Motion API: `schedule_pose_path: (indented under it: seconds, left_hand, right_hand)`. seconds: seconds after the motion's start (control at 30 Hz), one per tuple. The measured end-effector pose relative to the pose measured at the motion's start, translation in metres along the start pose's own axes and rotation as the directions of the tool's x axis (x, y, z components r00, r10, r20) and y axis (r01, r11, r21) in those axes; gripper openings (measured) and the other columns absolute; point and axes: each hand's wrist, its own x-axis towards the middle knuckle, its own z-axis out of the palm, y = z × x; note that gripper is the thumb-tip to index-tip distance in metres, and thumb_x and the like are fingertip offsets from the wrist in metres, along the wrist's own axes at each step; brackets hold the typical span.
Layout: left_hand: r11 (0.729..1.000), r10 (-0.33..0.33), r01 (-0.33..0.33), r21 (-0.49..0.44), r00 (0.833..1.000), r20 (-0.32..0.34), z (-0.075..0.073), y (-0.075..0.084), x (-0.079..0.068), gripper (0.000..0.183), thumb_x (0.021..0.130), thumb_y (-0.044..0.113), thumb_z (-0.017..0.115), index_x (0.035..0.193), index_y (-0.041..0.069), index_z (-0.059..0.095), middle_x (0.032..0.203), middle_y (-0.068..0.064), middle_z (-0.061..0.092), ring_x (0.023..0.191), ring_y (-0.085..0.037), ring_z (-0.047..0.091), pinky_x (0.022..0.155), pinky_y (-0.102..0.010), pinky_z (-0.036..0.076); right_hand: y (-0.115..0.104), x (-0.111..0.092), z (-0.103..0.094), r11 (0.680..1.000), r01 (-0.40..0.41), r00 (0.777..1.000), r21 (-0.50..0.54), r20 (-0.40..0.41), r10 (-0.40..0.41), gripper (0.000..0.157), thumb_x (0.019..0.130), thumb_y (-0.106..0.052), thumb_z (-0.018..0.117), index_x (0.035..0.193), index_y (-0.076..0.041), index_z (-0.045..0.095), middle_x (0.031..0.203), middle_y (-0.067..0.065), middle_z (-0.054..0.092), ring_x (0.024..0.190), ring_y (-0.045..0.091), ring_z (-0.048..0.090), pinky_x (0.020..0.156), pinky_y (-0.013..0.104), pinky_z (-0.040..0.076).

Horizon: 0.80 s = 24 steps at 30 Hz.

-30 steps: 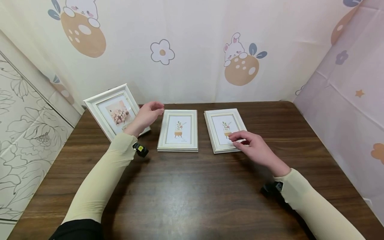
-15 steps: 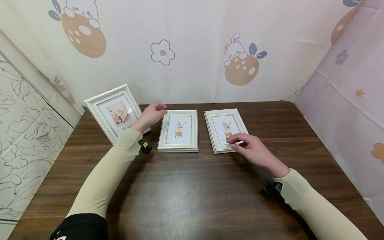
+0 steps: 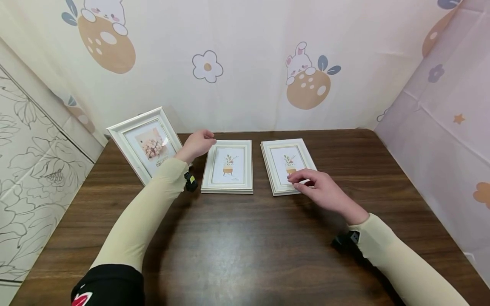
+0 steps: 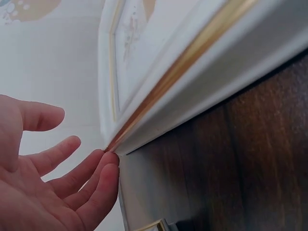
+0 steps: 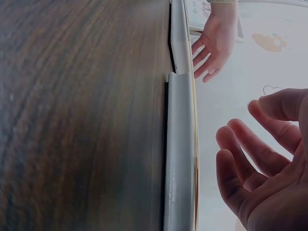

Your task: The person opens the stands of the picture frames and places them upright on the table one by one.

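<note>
Two white picture frames lie side by side on the brown table, each with a potted-plant print: a middle picture frame (image 3: 228, 167) and a right picture frame (image 3: 288, 166). My left hand (image 3: 197, 144) is at the far left corner of the middle one, its fingers loosely bent. In the left wrist view, some fingertips of that hand (image 4: 53, 185) are at the frame's corner; whether they press it I cannot tell. Above the near right part of the right frame hovers my right hand (image 3: 320, 189). The right wrist view shows its fingers (image 5: 236, 178) apart from the frame, curved and holding nothing.
A larger white picture frame (image 3: 135, 129) with a pink flower print stands tilted at the back left, partly behind my left forearm. The wooden table (image 3: 245, 246) ends at a patterned curtain (image 3: 245, 93) at the back and right. A white panel (image 3: 38, 170) borders the left.
My left hand has shifted a little to the right, from beside the standing frame to the corner of the middle frame. My right hand has moved slightly left. The frames have stayed put.
</note>
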Motion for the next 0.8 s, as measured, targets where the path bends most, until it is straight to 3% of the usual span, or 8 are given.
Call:
schedule_pose_path:
  seconds: [0.23, 0.53, 0.8]
  left_hand:
    - [0.999, -0.036, 0.036, 0.008, 0.999, 0.032, 0.002, -0.001, 0.005, 0.044, 0.102, 0.027, 0.052, 0.140, 0.006, 0.049, 0.137, -0.013, 0.054, 0.111, -0.029, 0.058, 0.090, -0.042, 0.051]
    - [0.991, -0.031, 0.031, 0.127, 1.000, -0.006, 0.007, -0.007, 0.013, 0.043, 0.097, 0.021, 0.051, 0.137, 0.006, 0.052, 0.139, -0.015, 0.053, 0.120, -0.030, 0.051, 0.100, -0.045, 0.043]
    - [0.991, -0.080, 0.079, 0.105, 0.997, 0.009, 0.010, -0.009, 0.018, 0.048, 0.094, 0.017, 0.057, 0.139, 0.003, 0.050, 0.132, -0.017, 0.056, 0.100, -0.026, 0.062, 0.081, -0.036, 0.055]
  right_hand:
    - [0.000, 0.001, 0.000, 1.000, 0.008, 1.000, -0.001, 0.007, -0.008, 0.016, 0.098, -0.013, 0.065, 0.111, -0.009, 0.071, 0.117, -0.002, 0.068, 0.105, 0.015, 0.061, 0.086, 0.042, 0.054]
    - [0.000, 0.000, 0.001, 0.999, 0.046, 0.999, -0.003, 0.008, -0.046, 0.015, 0.097, -0.010, 0.066, 0.110, -0.009, 0.072, 0.110, 0.000, 0.070, 0.096, 0.013, 0.062, 0.083, 0.035, 0.055]
    - [-0.004, -0.003, 0.006, 0.997, 0.076, 0.997, -0.006, 0.023, -0.076, 0.015, 0.095, -0.007, 0.067, 0.109, -0.011, 0.072, 0.105, -0.001, 0.070, 0.094, 0.011, 0.063, 0.080, 0.034, 0.055]
